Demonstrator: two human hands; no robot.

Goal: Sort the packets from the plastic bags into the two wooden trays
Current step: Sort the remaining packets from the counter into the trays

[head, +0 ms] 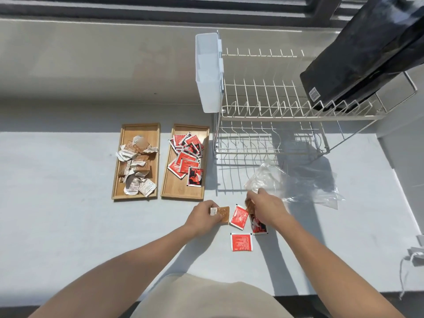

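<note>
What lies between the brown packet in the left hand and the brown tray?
Nothing visible. The left hand holds the brown packet near the counter's front; the left tray lies up and left, with bare counter between. The red tray sits right of that path.

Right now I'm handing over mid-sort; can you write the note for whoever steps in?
Left hand: holds a brown packet.
Right hand: pinching another brown packet beside the empty plastic bag.
Done: left tray holds the brown and white packets, right tray the red ones.
Left: both held brown packets go to the left tray; three red packets, and, lie loose on the counter, bound for the right tray.
</note>
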